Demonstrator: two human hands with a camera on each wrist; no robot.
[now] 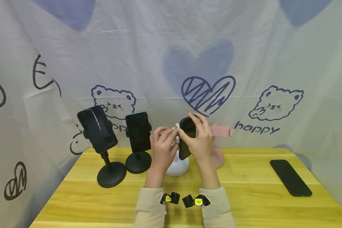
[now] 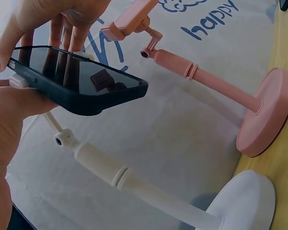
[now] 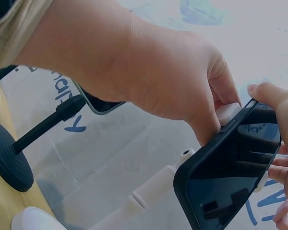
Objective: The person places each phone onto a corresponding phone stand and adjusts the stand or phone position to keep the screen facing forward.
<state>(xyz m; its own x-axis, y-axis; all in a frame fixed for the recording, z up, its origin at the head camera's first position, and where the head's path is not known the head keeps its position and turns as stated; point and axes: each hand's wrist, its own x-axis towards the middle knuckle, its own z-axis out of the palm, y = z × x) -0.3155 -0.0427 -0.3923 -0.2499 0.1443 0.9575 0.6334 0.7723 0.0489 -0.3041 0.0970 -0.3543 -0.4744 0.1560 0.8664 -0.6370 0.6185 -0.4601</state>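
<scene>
A black-cased smartphone (image 1: pixel 185 151) stands tilted at the white phone stand (image 1: pixel 178 167), beside its clamp (image 3: pixel 228 114). My left hand (image 1: pixel 161 150) pinches that white clamp at the phone's side edge, thumb and fingers bent about it. With thumb and fingers spread along opposite edges, my right hand (image 1: pixel 201 141) grips the phone's upper part. In the left wrist view, a second white clamp arm (image 2: pixel 84 55) shows at the phone's far edge, and the stand's ribbed stem (image 2: pixel 100 165) slants down to its round base. Fingers partly hide the clamp.
Two black stands holding phones, one large (image 1: pixel 98 129) and one smaller (image 1: pixel 138 132), stand to the left. A pink phone stand (image 1: pixel 218 158) is close behind my right hand. Another black phone (image 1: pixel 290 177) lies on the wooden table (image 1: pixel 250 202) at right. A printed curtain (image 1: pixel 148 63) hangs behind.
</scene>
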